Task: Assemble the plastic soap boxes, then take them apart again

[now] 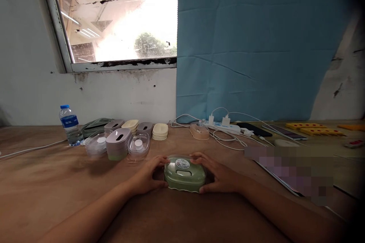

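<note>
A green oval box (185, 179) with a clear cover and a round label on top sits on the table in front of me. Around its left end curl the fingers of my left hand (151, 172), thumb low at the near corner. My right hand (219, 174) grips the opposite end the same way, fingertips on the cover's far edge. Left of the box stand a lilac container (118, 142) with a dark slot in its top and a clear lid (138, 145) with a white round knob.
Cream containers (160, 131), a pinkish box (199, 131) and a water bottle (70, 125) stand along the wall. A white power strip (225, 125) with loose cables lies behind. At right are a dark phone (254, 129), a blurred-out tablet (281, 178) and yellow pieces (322, 132).
</note>
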The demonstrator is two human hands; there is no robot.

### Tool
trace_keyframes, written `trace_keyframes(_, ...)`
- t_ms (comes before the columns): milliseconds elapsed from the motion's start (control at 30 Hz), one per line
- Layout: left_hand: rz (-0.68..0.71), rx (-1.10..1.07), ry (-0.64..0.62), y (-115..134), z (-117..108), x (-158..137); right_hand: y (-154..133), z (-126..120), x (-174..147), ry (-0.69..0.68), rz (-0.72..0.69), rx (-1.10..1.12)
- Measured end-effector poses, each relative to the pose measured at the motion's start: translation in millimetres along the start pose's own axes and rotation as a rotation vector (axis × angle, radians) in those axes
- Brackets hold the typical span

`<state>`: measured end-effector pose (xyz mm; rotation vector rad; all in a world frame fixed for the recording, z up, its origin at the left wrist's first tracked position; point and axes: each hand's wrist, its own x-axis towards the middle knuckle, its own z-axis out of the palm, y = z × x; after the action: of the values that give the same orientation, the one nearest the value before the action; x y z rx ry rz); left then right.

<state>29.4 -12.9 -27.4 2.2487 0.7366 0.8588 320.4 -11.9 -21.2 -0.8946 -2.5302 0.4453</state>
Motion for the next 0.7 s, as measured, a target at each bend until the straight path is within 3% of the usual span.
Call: trace_keyframes(700,0.002,0.026,-0.005,5.3,-0.6,-0.5,-4.8,1.1,-0.2,0.008,-0.024,-0.001)
